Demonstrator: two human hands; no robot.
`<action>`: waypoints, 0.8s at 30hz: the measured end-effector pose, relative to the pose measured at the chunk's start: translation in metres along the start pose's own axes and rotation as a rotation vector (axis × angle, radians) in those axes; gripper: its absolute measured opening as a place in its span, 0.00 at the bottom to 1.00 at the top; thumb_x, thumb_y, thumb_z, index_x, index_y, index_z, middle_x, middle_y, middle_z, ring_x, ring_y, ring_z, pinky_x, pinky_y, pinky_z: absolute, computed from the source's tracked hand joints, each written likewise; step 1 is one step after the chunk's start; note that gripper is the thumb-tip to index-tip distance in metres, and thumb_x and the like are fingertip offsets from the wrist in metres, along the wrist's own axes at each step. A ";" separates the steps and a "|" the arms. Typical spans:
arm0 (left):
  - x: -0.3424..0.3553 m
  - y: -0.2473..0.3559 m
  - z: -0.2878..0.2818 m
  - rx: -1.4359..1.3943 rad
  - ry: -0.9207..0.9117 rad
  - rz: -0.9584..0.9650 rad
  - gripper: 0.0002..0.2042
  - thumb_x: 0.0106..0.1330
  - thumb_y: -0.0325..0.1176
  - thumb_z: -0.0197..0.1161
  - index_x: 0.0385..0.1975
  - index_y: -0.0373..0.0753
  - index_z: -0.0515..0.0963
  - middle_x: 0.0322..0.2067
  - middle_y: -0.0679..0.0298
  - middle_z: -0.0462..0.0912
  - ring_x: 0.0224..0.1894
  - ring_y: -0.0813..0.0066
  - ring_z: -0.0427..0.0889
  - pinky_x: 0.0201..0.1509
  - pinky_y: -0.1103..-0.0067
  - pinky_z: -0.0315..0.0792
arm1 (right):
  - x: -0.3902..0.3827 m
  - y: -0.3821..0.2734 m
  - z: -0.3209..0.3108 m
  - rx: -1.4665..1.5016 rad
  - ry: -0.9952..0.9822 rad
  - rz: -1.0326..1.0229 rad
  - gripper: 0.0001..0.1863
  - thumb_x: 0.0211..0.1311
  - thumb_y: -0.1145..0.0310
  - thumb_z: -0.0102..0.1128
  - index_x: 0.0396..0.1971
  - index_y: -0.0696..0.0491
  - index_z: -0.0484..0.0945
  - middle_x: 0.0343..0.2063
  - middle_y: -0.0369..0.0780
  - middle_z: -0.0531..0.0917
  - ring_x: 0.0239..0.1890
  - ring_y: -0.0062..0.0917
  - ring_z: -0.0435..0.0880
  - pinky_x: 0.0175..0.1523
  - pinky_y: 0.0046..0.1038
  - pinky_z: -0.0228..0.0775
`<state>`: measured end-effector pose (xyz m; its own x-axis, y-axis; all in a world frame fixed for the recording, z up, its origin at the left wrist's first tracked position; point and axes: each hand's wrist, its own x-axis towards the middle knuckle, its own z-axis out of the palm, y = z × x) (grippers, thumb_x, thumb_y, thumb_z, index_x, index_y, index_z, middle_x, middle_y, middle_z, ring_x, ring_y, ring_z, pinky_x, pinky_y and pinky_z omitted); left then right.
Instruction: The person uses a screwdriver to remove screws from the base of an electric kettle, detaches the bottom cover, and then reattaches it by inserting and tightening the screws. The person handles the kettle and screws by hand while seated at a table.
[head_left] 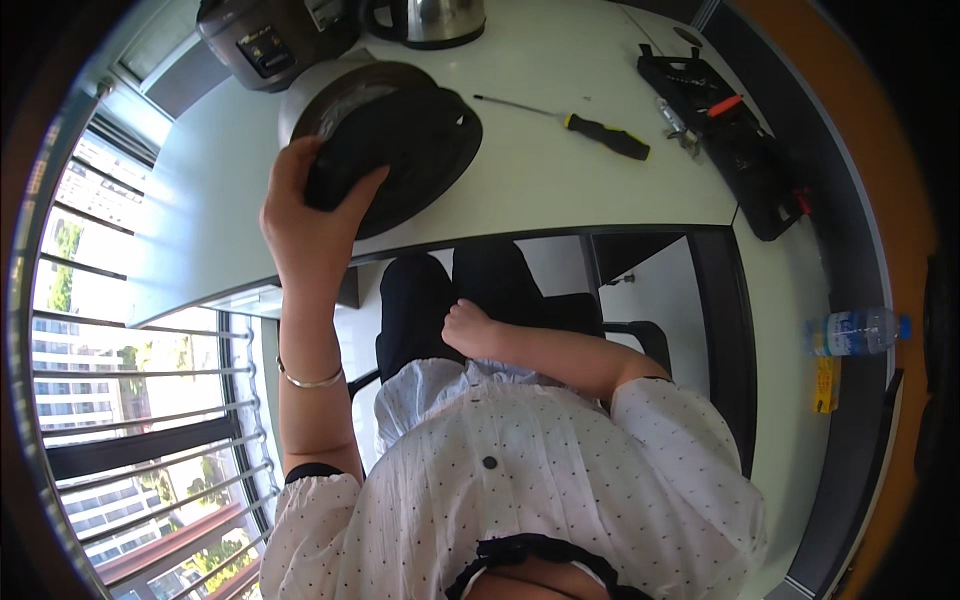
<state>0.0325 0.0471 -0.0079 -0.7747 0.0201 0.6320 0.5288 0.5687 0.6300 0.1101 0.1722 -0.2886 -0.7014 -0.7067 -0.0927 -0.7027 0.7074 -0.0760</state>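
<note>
So the left hand [312, 208] has thumb and fingers clamped on a tilted black disc [420, 150] near the white table's [610, 195] front edge, screwdriver [608, 137] off to its right, while the right hand [470, 328] just sits curled up on the lap.

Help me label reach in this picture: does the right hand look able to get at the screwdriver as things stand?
Probably yes: the right hand rests in the lap, and nothing stands on the tabletop between its front edge and the screwdriver. The hand would have to rise over that edge.
</note>
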 end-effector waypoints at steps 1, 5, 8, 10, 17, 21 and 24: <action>0.000 0.002 -0.002 -0.003 0.002 -0.001 0.24 0.44 0.33 0.76 0.41 0.33 0.75 0.35 0.58 0.81 0.38 0.72 0.81 0.45 0.78 0.74 | -0.003 0.001 0.001 -0.008 0.053 -0.003 0.06 0.44 0.69 0.55 0.18 0.50 0.82 0.23 0.38 0.81 0.33 0.30 0.79 0.42 0.32 0.66; -0.005 0.001 0.001 -0.028 0.009 0.000 0.23 0.44 0.31 0.76 0.41 0.33 0.75 0.34 0.59 0.81 0.38 0.73 0.80 0.45 0.79 0.73 | -0.024 0.015 -0.045 0.050 0.223 0.025 0.04 0.49 0.69 0.56 0.21 0.52 0.79 0.25 0.38 0.79 0.32 0.30 0.78 0.39 0.32 0.69; -0.009 -0.003 0.002 -0.087 0.012 -0.005 0.23 0.44 0.30 0.76 0.41 0.33 0.75 0.34 0.60 0.80 0.37 0.73 0.80 0.45 0.80 0.73 | -0.060 0.024 -0.119 0.221 0.501 0.110 0.05 0.53 0.68 0.58 0.23 0.53 0.76 0.27 0.39 0.78 0.31 0.32 0.78 0.38 0.31 0.70; -0.013 -0.006 0.000 -0.078 0.034 0.012 0.23 0.44 0.30 0.76 0.40 0.34 0.75 0.34 0.61 0.80 0.37 0.73 0.80 0.44 0.80 0.73 | -0.094 0.031 -0.190 0.322 0.654 0.110 0.06 0.55 0.68 0.59 0.25 0.53 0.75 0.28 0.40 0.77 0.31 0.32 0.77 0.37 0.30 0.71; -0.023 -0.004 0.001 -0.057 0.064 0.084 0.22 0.43 0.27 0.77 0.39 0.35 0.74 0.31 0.62 0.80 0.33 0.74 0.79 0.41 0.81 0.73 | -0.163 0.136 -0.292 0.022 1.103 0.652 0.02 0.56 0.74 0.60 0.29 0.55 0.78 0.25 0.40 0.78 0.23 0.31 0.77 0.27 0.26 0.68; -0.027 -0.006 -0.001 -0.065 0.076 0.162 0.21 0.43 0.26 0.77 0.37 0.35 0.74 0.29 0.61 0.79 0.30 0.74 0.79 0.39 0.81 0.73 | -0.152 0.221 -0.271 -0.075 0.726 0.808 0.06 0.55 0.68 0.60 0.28 0.54 0.81 0.29 0.40 0.81 0.32 0.35 0.81 0.37 0.33 0.73; -0.028 -0.005 -0.003 0.006 0.077 0.202 0.22 0.42 0.28 0.78 0.36 0.35 0.74 0.27 0.61 0.79 0.28 0.73 0.79 0.36 0.82 0.73 | -0.142 0.252 -0.264 0.075 0.432 0.992 0.07 0.52 0.65 0.62 0.29 0.52 0.82 0.31 0.40 0.82 0.35 0.35 0.82 0.40 0.33 0.74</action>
<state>0.0531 0.0412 -0.0273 -0.6244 0.0715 0.7778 0.6683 0.5645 0.4845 0.0010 0.4480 -0.0325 -0.9463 0.2463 0.2096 0.1993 0.9545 -0.2218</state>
